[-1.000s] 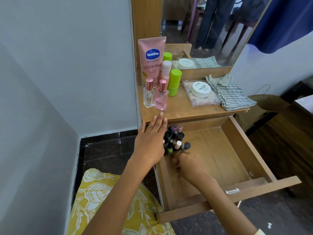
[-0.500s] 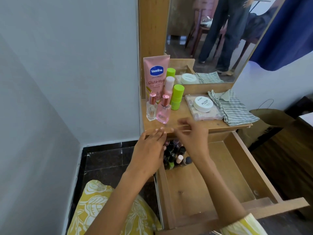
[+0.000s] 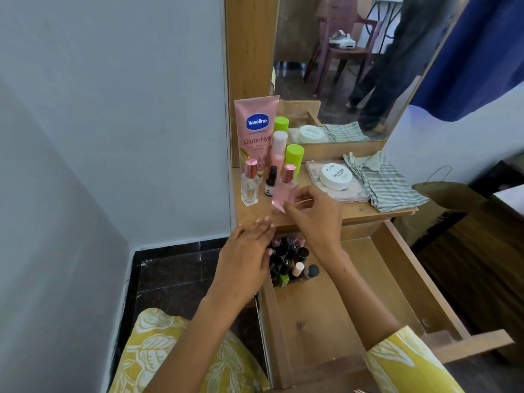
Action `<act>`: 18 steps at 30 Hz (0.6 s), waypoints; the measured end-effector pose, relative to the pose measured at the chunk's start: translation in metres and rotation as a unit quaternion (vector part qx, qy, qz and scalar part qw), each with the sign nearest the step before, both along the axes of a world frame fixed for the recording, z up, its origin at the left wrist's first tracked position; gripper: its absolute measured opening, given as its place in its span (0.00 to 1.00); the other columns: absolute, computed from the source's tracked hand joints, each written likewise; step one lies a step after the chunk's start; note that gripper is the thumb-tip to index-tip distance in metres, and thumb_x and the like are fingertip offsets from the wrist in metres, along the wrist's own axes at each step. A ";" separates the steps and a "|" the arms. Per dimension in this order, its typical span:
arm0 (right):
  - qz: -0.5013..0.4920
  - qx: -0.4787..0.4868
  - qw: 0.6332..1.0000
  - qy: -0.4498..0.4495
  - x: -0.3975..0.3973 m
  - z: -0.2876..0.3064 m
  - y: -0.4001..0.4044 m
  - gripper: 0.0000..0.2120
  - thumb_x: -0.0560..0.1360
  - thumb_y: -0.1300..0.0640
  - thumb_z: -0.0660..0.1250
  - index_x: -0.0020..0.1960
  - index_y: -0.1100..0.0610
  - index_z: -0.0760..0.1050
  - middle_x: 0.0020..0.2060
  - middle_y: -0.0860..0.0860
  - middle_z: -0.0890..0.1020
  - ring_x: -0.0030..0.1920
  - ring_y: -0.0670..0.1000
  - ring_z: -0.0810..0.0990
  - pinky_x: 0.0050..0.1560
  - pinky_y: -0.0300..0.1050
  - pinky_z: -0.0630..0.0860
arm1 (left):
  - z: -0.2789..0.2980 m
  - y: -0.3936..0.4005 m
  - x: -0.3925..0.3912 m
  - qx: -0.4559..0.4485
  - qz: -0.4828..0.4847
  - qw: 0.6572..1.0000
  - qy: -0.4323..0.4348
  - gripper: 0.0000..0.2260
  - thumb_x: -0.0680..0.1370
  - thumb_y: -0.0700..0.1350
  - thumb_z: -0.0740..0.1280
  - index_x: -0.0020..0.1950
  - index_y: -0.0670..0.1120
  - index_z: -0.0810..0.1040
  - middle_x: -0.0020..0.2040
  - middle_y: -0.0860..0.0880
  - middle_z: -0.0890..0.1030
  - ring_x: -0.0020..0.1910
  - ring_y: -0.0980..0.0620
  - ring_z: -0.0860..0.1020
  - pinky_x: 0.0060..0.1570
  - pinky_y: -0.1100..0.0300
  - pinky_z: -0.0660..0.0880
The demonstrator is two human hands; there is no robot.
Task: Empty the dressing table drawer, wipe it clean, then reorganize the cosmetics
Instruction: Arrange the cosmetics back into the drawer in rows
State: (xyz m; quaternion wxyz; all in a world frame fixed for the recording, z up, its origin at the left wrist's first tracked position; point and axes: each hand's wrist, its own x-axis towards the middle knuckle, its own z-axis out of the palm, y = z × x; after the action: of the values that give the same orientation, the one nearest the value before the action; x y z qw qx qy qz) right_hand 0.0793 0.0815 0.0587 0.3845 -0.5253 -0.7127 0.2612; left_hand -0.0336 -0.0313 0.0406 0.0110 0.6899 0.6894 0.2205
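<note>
The drawer (image 3: pixel 334 313) is pulled out below the counter (image 3: pixel 348 209), its bare wooden floor showing, and a cluster of small bottles (image 3: pixel 290 262) with dark, pink and green caps is standing upright in its back left corner. "Vaseline" and "Gluta-Hya" are read on the pink tube (image 3: pixel 255 129) at the counter's back left; "NAIL POLISH" is read on the white jar (image 3: pixel 336 175), which is lying on a clear flat case (image 3: pixel 354 191). A striped cloth (image 3: pixel 385 182) is lying to the right of the case. A clear perfume bottle (image 3: pixel 250 184), a small dark dropper bottle (image 3: pixel 270 181) and a pink perfume bottle (image 3: pixel 285 188) are standing in front of the tube, with a pink-and-white bottle (image 3: pixel 279 147) and a green bottle (image 3: pixel 295 158) behind them. The right hand (image 3: pixel 314 214) is being held over the counter's front edge, its fingers loosely spread just beside the pink perfume bottle; its grip is apart. The left hand (image 3: pixel 243 256) is being held flat beside the cluster, fingers straight and together, nothing clasped.
</note>
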 end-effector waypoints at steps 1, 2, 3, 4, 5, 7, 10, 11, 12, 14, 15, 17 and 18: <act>-0.009 0.000 1.000 0.007 0.005 0.000 0.002 0.09 0.67 0.51 0.74 0.43 0.52 0.78 0.37 0.44 0.82 0.39 0.46 0.81 0.45 0.54 0.79 | 0.000 0.000 0.000 0.000 0.000 1.000 0.004 0.21 0.80 0.44 0.59 0.73 0.49 0.64 0.74 0.52 0.63 0.73 0.58 0.58 0.71 0.63 0.47; -0.017 -0.003 1.000 0.015 0.009 0.000 0.004 0.09 0.67 0.52 0.74 0.44 0.53 0.78 0.37 0.45 0.82 0.39 0.47 0.81 0.45 0.54 0.79 | -0.001 0.000 0.000 -0.001 -0.001 1.000 0.010 0.21 0.80 0.45 0.58 0.74 0.49 0.63 0.74 0.52 0.62 0.73 0.58 0.57 0.71 0.63 0.46; -0.023 -0.005 1.000 0.020 0.012 0.001 0.006 0.09 0.67 0.52 0.75 0.44 0.54 0.78 0.37 0.46 0.82 0.39 0.47 0.81 0.45 0.54 0.79 | -0.002 0.000 0.001 -0.002 0.000 1.000 0.016 0.21 0.80 0.46 0.57 0.74 0.49 0.62 0.75 0.52 0.61 0.74 0.58 0.56 0.72 0.62 0.46; -0.029 -0.006 0.999 0.022 0.015 0.002 0.006 0.10 0.67 0.52 0.75 0.44 0.54 0.78 0.37 0.47 0.82 0.39 0.47 0.81 0.45 0.53 0.79 | -0.003 0.000 0.001 -0.004 0.003 1.000 0.022 0.22 0.80 0.46 0.57 0.74 0.49 0.61 0.75 0.52 0.60 0.74 0.58 0.55 0.72 0.61 0.46; -0.037 -0.003 0.999 0.020 0.016 0.003 0.006 0.11 0.67 0.51 0.75 0.43 0.54 0.77 0.37 0.47 0.82 0.39 0.47 0.80 0.44 0.51 0.79 | -0.004 0.000 0.002 -0.007 0.007 1.000 0.027 0.22 0.80 0.46 0.56 0.75 0.49 0.60 0.75 0.52 0.59 0.74 0.58 0.55 0.72 0.60 0.46; -0.069 0.026 0.997 0.007 0.018 0.001 0.000 0.13 0.66 0.49 0.76 0.42 0.53 0.74 0.35 0.45 0.79 0.36 0.44 0.77 0.39 0.42 0.75 | -0.004 0.001 0.003 -0.009 0.012 0.999 0.032 0.22 0.81 0.47 0.55 0.75 0.49 0.59 0.76 0.52 0.58 0.74 0.57 0.54 0.72 0.59 0.45; -0.049 0.120 0.991 -0.021 0.011 -0.002 -0.021 0.12 0.69 0.50 0.73 0.40 0.52 0.70 0.34 0.44 0.74 0.32 0.42 0.71 0.32 0.32 0.64 | -0.005 0.001 0.006 -0.008 0.015 0.999 0.036 0.22 0.81 0.47 0.55 0.75 0.49 0.58 0.76 0.51 0.57 0.75 0.57 0.53 0.71 0.60 0.41; -0.012 0.154 0.987 -0.043 0.005 -0.002 -0.027 0.10 0.71 0.53 0.72 0.41 0.53 0.71 0.35 0.44 0.75 0.32 0.42 0.72 0.32 0.31 0.63 | -0.005 0.001 0.005 -0.008 0.014 0.999 0.039 0.22 0.81 0.47 0.55 0.75 0.49 0.58 0.76 0.51 0.57 0.75 0.57 0.53 0.70 0.60 0.41; 0.021 0.184 0.980 -0.072 0.000 -0.001 -0.030 0.06 0.72 0.56 0.71 0.44 0.54 0.74 0.40 0.45 0.77 0.33 0.44 0.74 0.31 0.31 0.66 | -0.005 0.001 0.005 -0.008 0.013 0.999 0.041 0.23 0.81 0.47 0.55 0.75 0.48 0.58 0.76 0.51 0.56 0.75 0.56 0.53 0.70 0.60 0.41; 0.050 0.217 0.968 -0.115 -0.016 0.003 -0.029 0.10 0.73 0.64 0.68 0.54 0.57 0.78 0.54 0.48 0.80 0.44 0.51 0.81 0.36 0.41 0.76 | -0.005 0.000 0.005 -0.010 0.016 0.999 0.043 0.23 0.81 0.48 0.55 0.76 0.49 0.57 0.76 0.52 0.56 0.75 0.57 0.53 0.71 0.60 0.41; 0.054 0.218 0.965 -0.138 -0.024 0.005 -0.025 0.16 0.73 0.66 0.66 0.60 0.58 0.76 0.62 0.49 0.78 0.52 0.54 0.80 0.41 0.48 0.79 | -0.005 0.000 0.005 -0.010 0.017 0.999 0.043 0.23 0.81 0.48 0.55 0.76 0.49 0.58 0.76 0.52 0.57 0.75 0.57 0.53 0.71 0.60 0.41; 0.052 0.198 0.957 -0.204 -0.038 0.009 -0.016 0.23 0.75 0.67 0.63 0.70 0.58 0.68 0.71 0.51 0.69 0.62 0.57 0.75 0.50 0.55 0.79 | -0.003 0.000 0.006 -0.011 0.016 0.999 0.041 0.21 0.80 0.48 0.55 0.74 0.50 0.61 0.76 0.52 0.59 0.75 0.57 0.53 0.71 0.60 0.40; 0.051 0.185 0.954 -0.231 -0.043 0.010 -0.011 0.25 0.76 0.66 0.62 0.72 0.58 0.64 0.73 0.51 0.65 0.63 0.58 0.73 0.53 0.55 0.78 | -0.002 0.000 0.006 -0.012 0.014 0.999 0.041 0.21 0.80 0.48 0.55 0.74 0.50 0.63 0.75 0.52 0.60 0.75 0.57 0.53 0.70 0.60 0.39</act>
State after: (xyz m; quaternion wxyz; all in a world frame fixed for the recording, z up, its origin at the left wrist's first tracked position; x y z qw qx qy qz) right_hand 0.0361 0.0702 0.0691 0.2865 -0.4537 -0.8437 0.0156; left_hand -0.0271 -0.0316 0.0387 -0.0116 0.6882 0.7017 0.1838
